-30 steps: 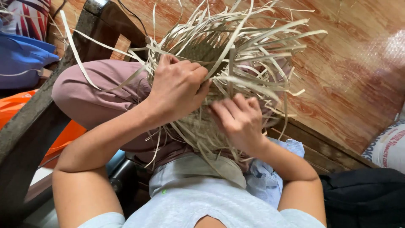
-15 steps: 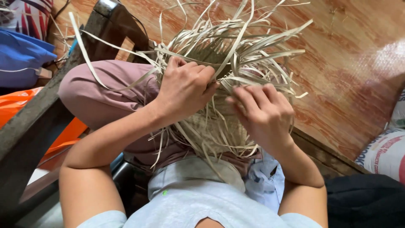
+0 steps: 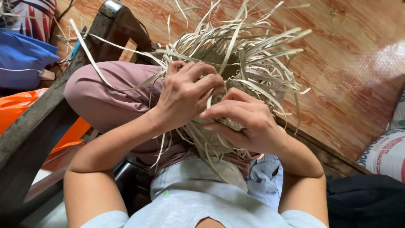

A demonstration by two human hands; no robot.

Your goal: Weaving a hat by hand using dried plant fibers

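Note:
A half-woven piece of pale straw strips (image 3: 249, 55) rests on my lap, its loose ends fanning up and to the right. My left hand (image 3: 185, 95) lies over the woven part with its fingers curled around several strips. My right hand (image 3: 249, 120) sits just to the right and below, fingers pinching strips beside the left fingertips. The two hands touch at the fingertips. The woven middle is mostly hidden under both hands. My raised knee in mauve trousers (image 3: 105, 93) is at the left.
A dark wooden chair frame (image 3: 46, 114) runs along the left. Blue cloth (image 3: 21, 59) and orange plastic (image 3: 17, 109) lie beyond it. The wood-patterned floor (image 3: 350, 76) spreads to the right, with a printed white sack (image 3: 386, 152) and dark fabric (image 3: 367, 198) at the lower right.
My right hand has moved left and turned, closing in against the left hand's fingertips. The left hand has barely shifted. The view has moved in closer to the straw piece.

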